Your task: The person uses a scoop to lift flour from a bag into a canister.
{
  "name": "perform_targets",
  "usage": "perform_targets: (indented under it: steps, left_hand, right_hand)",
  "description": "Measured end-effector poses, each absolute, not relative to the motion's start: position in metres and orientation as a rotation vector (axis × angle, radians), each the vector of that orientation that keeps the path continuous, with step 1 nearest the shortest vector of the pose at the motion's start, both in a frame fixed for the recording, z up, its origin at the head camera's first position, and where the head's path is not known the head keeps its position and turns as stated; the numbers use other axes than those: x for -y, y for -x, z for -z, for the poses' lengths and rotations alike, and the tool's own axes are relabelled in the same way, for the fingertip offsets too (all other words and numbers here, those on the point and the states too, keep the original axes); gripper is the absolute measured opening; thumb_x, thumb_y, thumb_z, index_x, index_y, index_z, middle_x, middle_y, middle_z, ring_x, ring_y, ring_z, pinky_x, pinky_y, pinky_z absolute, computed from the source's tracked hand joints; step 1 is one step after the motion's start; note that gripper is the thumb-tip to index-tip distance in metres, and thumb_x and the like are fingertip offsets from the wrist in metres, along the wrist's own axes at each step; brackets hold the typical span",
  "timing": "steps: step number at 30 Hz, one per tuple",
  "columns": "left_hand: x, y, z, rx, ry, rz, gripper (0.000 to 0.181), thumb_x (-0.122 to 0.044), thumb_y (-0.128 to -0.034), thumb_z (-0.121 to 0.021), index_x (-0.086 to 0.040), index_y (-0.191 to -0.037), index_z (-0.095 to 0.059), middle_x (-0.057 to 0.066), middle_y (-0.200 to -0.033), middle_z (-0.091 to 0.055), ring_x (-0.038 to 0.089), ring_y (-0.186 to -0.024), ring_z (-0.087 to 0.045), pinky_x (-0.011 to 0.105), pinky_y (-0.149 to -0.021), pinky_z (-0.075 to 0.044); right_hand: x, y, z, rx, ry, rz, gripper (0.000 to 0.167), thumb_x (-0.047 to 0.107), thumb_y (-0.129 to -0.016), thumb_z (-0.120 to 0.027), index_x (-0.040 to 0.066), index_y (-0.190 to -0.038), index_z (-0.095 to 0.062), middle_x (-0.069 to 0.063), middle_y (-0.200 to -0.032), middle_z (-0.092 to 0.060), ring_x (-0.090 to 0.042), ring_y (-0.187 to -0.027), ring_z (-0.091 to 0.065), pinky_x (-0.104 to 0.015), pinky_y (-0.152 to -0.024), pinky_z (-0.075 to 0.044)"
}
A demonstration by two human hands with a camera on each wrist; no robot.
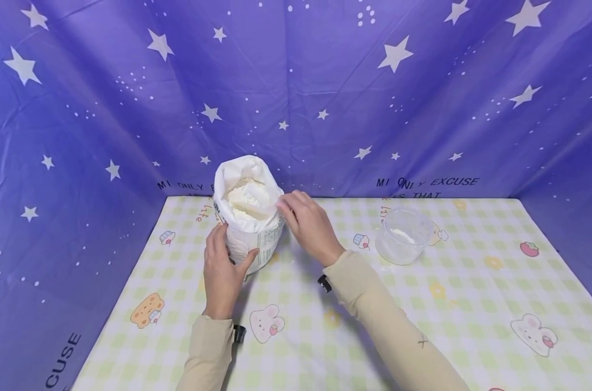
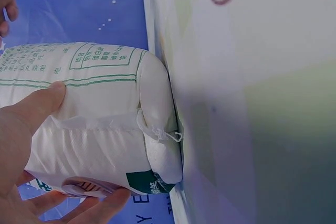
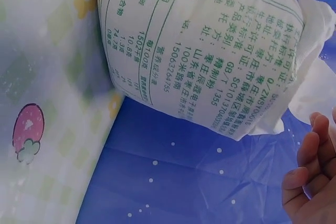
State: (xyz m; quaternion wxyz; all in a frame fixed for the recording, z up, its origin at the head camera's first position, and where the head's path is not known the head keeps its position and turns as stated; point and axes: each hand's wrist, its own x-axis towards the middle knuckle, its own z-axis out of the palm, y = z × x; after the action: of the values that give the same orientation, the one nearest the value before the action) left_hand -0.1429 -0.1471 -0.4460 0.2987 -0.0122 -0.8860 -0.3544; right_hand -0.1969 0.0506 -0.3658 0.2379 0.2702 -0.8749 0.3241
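Observation:
A white woven flour bag [image 1: 255, 241] with green print stands upright on the table, its top open and its rim rolled outward. White flour [image 1: 247, 195] shows inside. My left hand [image 1: 223, 271] grips the bag's lower front and left side, thumb in front and fingers around the side, as the left wrist view also shows. At the right rim, my right hand [image 1: 309, 222] pinches a thin, whitish translucent piece with a rounded edge [image 3: 315, 95], like a plastic lid. Part of it dips into the bag mouth, and its full shape is hidden.
To the right of the bag stands a clear round plastic tub [image 1: 404, 239] with a little white powder inside. A checked cloth [image 1: 452, 331] with cartoon prints covers the table. Behind it hangs a purple star-patterned curtain [image 1: 296, 81].

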Motion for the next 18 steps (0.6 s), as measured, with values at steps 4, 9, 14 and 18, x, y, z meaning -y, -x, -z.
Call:
perform_targets:
  steps: [4,9,14,18]
  left_hand:
    - [0.147,0.143,0.446,2.348,0.036,0.945,0.087,-0.027,-0.0733,-0.089,-0.003,-0.143,-0.042,0.019,-0.144,-0.044,0.038,-0.131,-0.045,0.052,-0.108,-0.040]
    - [0.147,0.143,0.446,2.345,0.038,0.946,0.087,-0.027,-0.0733,-0.089,-0.003,-0.143,-0.042,0.019,-0.144,-0.045,0.037,-0.131,-0.045,0.052,-0.109,-0.039]
    - [0.146,0.143,0.446,2.355,0.022,0.954,0.087,-0.027,-0.0737,-0.089,-0.003,-0.143,-0.042,0.018,-0.145,-0.044,0.037,-0.132,-0.045,0.052,-0.110,-0.039]
    - [0.146,0.142,0.446,2.371,0.002,0.957,0.087,-0.028,-0.0742,-0.089,-0.004,-0.143,-0.042,0.017,-0.145,-0.043,0.037,-0.132,-0.044,0.052,-0.109,-0.039]
  right_hand:
    - [-0.055,0.196,0.364,2.393,-0.723,-0.929,0.026,0.025,-0.105,-0.050,0.007,-0.106,-0.069,-0.002,-0.090,-0.060,-0.018,-0.085,-0.054,-0.033,-0.077,-0.050]
    - [-0.060,0.196,0.363,2.392,-0.706,-0.946,0.026,0.027,-0.104,-0.051,0.008,-0.106,-0.069,-0.001,-0.089,-0.059,-0.017,-0.083,-0.052,-0.033,-0.076,-0.049]
    - [-0.065,0.195,0.363,2.382,-0.703,-0.949,0.026,0.026,-0.104,-0.051,0.008,-0.106,-0.070,0.000,-0.086,-0.057,-0.015,-0.080,-0.049,-0.030,-0.072,-0.046]
    - [-0.067,0.193,0.362,2.371,-0.705,-0.961,0.027,0.026,-0.104,-0.051,0.007,-0.106,-0.070,0.000,-0.085,-0.056,-0.015,-0.079,-0.047,-0.028,-0.070,-0.044]
